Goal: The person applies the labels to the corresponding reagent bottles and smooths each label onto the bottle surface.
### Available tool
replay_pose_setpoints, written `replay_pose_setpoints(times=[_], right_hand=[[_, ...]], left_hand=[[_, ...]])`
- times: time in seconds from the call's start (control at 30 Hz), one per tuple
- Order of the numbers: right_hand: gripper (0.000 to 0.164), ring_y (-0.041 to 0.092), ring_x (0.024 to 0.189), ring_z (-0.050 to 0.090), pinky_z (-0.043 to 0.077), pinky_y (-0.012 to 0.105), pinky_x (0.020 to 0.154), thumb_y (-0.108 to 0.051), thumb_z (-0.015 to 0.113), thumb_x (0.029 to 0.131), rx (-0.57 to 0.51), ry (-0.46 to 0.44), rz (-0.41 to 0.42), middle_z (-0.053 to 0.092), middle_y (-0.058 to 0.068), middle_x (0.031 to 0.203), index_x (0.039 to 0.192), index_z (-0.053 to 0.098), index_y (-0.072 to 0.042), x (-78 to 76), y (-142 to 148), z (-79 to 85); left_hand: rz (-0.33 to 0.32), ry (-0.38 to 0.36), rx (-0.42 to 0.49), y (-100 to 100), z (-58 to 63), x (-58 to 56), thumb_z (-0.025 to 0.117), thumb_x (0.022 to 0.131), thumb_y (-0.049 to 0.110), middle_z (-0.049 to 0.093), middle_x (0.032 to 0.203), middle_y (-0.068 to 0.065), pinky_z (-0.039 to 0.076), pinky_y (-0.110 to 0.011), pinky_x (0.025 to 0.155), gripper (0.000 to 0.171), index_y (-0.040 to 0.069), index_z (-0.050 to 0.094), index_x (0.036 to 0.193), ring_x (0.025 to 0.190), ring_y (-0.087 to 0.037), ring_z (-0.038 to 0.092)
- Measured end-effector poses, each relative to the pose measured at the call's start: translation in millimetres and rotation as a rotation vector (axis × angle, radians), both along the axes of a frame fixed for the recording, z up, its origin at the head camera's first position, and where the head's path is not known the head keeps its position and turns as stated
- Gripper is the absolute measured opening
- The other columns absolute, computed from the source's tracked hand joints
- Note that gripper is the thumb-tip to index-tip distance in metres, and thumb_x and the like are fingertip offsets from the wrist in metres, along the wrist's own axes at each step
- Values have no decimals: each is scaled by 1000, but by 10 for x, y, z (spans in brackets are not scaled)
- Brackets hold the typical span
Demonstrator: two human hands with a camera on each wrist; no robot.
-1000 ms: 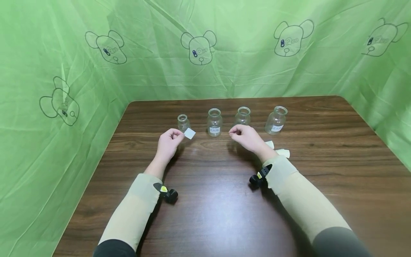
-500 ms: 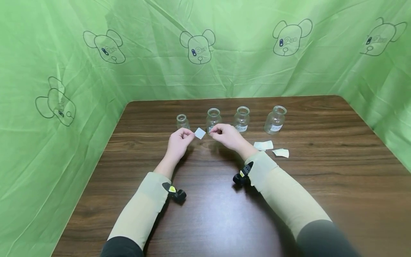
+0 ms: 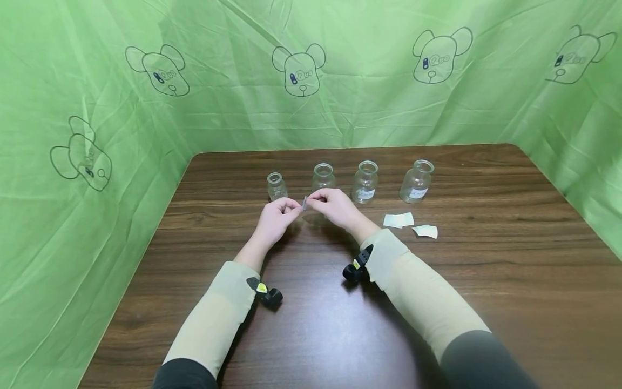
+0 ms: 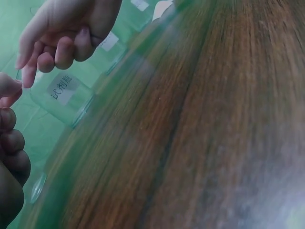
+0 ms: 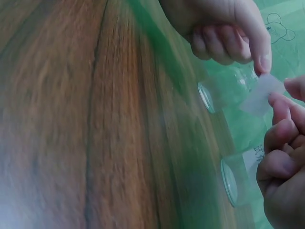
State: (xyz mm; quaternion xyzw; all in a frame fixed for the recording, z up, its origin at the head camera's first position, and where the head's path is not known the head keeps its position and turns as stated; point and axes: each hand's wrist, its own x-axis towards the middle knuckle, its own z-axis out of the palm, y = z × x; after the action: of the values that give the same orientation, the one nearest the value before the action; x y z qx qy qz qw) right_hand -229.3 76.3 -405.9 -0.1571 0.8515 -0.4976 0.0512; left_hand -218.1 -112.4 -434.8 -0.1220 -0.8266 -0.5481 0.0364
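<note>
My left hand (image 3: 277, 220) pinches a small square white label (image 5: 263, 97) by one edge, between thumb and forefinger. Opposite it, my right hand (image 3: 336, 207) has thumb and forefinger pinched at the label's other corner. Edge-on in the head view, the label shows as a thin strip between the two sets of fingertips. Right behind the hands stands a glass jar (image 3: 323, 172), its lower part covered by the right hand; its label with handwritten characters shows in the left wrist view. A smaller glass jar (image 3: 276, 186) is just beyond the left hand.
Two more labelled glass jars, a middle one (image 3: 365, 181) and a far-right one (image 3: 418, 178), continue the row. White paper pieces (image 3: 399, 220) lie on the brown wooden table (image 3: 311, 335) right of the right hand. A green curtain (image 3: 359, 119) surrounds the table's back and sides.
My right hand has moved left from in front of the third jar to the label. The left hand has shifted right with the label, which has turned from face-on to edge-on.
</note>
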Motion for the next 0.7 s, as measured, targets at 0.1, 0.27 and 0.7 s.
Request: replay_pose_setpoints(times=[0.1, 0.27, 0.7], right_hand=[[23, 12, 54, 47, 39, 25, 51, -29, 63, 89, -58, -34, -32, 58, 8, 76, 99, 69, -9, 4, -32, -23], [20, 12, 59, 46, 39, 25, 54, -26, 64, 88, -84, -20, -77, 60, 6, 77, 94, 69, -8, 2, -83, -48], [14, 14, 69, 49, 40, 27, 63, -19, 61, 86, -9, 48, -103, 60, 0, 76, 90, 69, -7, -39, -179, -63]], left_hand=[[-6, 11, -18, 14, 2, -1, 66, 84, 15, 45, 58, 3, 32, -25, 52, 9, 7, 67, 86, 54, -11, 38], [-8, 27, -35, 32, 10, -1, 66, 83, 14, 45, 58, 3, 33, -25, 52, 9, 6, 68, 86, 53, -10, 39], [67, -4, 49, -58, -68, -31, 69, 83, 14, 43, 58, 3, 32, -24, 51, 12, 3, 68, 86, 52, -8, 38]])
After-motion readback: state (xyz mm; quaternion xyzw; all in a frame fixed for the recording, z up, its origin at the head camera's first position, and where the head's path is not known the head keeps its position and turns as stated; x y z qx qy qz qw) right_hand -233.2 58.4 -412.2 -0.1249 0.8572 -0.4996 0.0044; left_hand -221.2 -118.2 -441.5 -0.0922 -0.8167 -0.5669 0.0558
